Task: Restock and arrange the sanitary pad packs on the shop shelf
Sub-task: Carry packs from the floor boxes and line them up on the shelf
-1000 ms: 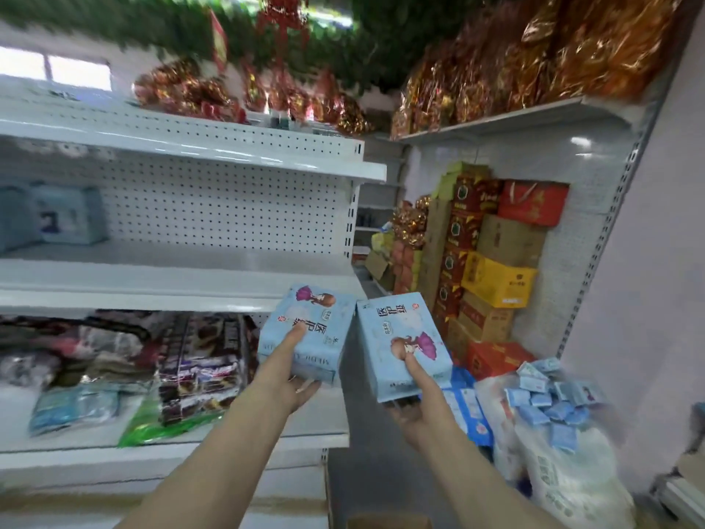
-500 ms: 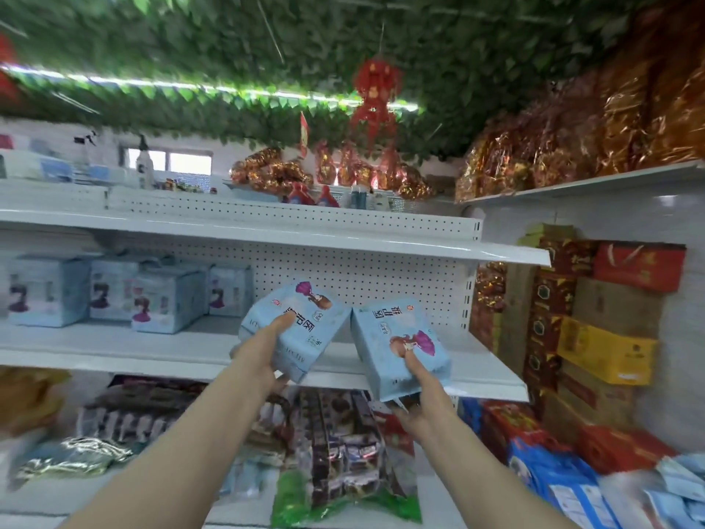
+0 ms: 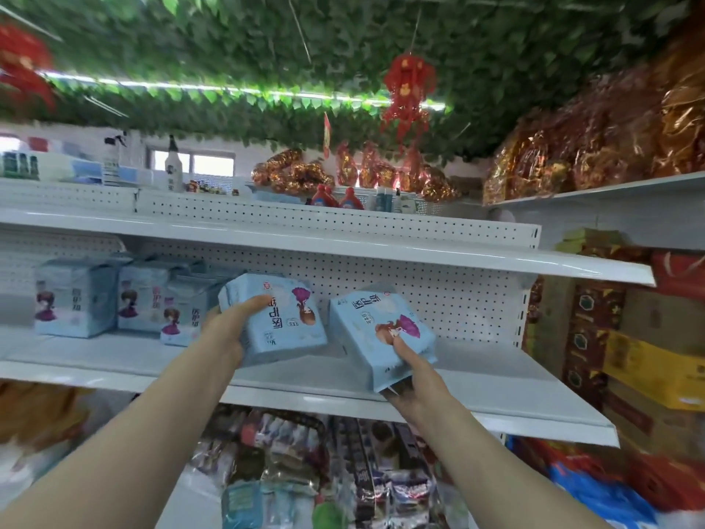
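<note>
I hold two light-blue sanitary pad packs with a cartoon girl print over the white middle shelf (image 3: 477, 379). My left hand (image 3: 229, 328) grips the left pack (image 3: 278, 318), thumb on its front. My right hand (image 3: 410, 370) grips the right pack (image 3: 377, 337) from below, thumb on its face; the pack is tilted. Three similar packs stand in a row at the shelf's left: one (image 3: 74, 297), a second (image 3: 143, 295), a third (image 3: 185, 311) just behind my left hand.
A white shelf board (image 3: 419, 253) hangs right above the packs. Snack bags (image 3: 290, 452) fill the shelf below. Stacked red and yellow cartons (image 3: 641, 349) stand to the right. Gold-wrapped gifts (image 3: 595, 154) sit on the top right shelf.
Both hands have carried the packs up from below shelf level to the middle shelf. My view has turned left and up, bringing the row of standing packs into sight.
</note>
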The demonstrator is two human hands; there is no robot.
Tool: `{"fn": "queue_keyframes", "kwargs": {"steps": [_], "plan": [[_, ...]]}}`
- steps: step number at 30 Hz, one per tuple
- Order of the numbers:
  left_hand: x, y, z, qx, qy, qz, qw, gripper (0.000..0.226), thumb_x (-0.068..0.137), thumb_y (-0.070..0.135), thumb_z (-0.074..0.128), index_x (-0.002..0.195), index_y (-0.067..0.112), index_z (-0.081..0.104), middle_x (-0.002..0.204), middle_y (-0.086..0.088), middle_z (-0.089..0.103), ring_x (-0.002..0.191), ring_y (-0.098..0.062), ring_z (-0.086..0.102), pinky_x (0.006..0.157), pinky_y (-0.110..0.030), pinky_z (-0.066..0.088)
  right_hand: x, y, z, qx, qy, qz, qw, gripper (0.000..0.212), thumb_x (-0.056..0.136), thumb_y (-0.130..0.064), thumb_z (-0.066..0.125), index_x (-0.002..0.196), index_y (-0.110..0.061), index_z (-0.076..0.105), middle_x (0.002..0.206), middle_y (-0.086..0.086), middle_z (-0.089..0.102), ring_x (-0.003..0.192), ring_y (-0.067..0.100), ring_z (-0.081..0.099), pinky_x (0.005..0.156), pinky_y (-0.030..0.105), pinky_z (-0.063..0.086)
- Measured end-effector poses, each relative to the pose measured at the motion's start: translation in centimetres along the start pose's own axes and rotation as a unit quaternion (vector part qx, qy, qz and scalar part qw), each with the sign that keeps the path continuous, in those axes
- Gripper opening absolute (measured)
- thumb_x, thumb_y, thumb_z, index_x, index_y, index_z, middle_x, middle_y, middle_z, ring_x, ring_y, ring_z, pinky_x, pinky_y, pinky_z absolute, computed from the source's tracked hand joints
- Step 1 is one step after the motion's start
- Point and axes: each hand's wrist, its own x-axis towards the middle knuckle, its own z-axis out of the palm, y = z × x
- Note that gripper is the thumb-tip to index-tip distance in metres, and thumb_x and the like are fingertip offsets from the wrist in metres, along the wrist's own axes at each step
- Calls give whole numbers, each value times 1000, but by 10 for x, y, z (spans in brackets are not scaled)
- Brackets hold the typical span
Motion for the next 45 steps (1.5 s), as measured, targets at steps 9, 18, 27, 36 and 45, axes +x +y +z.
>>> {"fn": "queue_keyframes", "kwargs": {"steps": [9, 18, 27, 36, 45], "plan": [[25, 25, 0, 165, 4, 9, 986, 50, 69, 21, 90, 108, 3, 64, 90, -16, 75, 74, -31, 73, 55, -38, 57, 55, 0, 17, -20, -7, 23, 999, 60, 69, -26, 88, 123, -17, 64, 111, 12, 76, 106, 33, 70, 80, 50, 60], [65, 46, -24, 285, -41, 14, 958, 53, 71, 30, 88, 112, 4, 67, 82, -12, 77, 65, -27, 74, 56, -37, 58, 66, 13, 29, -59, -2, 32, 998, 42, 86, -22, 79, 124, -14, 62, 106, 11, 76, 99, 30, 71, 76, 48, 60], [108, 77, -55, 314, -97, 18, 944, 32, 82, 33, 79, 95, 9, 63, 82, -14, 75, 44, -19, 66, 34, -22, 45, 71, 53, 78, -122, 63, 43, 990, 42, 84, -23, 82, 120, -10, 65, 102, 14, 77, 88, 31, 74, 61, 49, 62], [141, 103, -90, 325, -189, 26, 927, 52, 69, 28, 89, 108, 0, 68, 86, -17, 77, 71, -28, 75, 64, -39, 61, 76, 81, 107, -184, 174, -1, 967, 55, 80, -26, 86, 124, -8, 59, 111, 17, 72, 94, 36, 71, 62, 55, 61], [161, 118, -109, 337, -283, 38, 897, 63, 63, 28, 90, 115, 0, 67, 87, -14, 77, 76, -28, 76, 62, -34, 61, 68, 91, 124, -422, 374, -60, 824, 51, 86, -44, 76, 108, -2, 60, 105, 16, 66, 96, 36, 64, 88, 44, 55]]}}
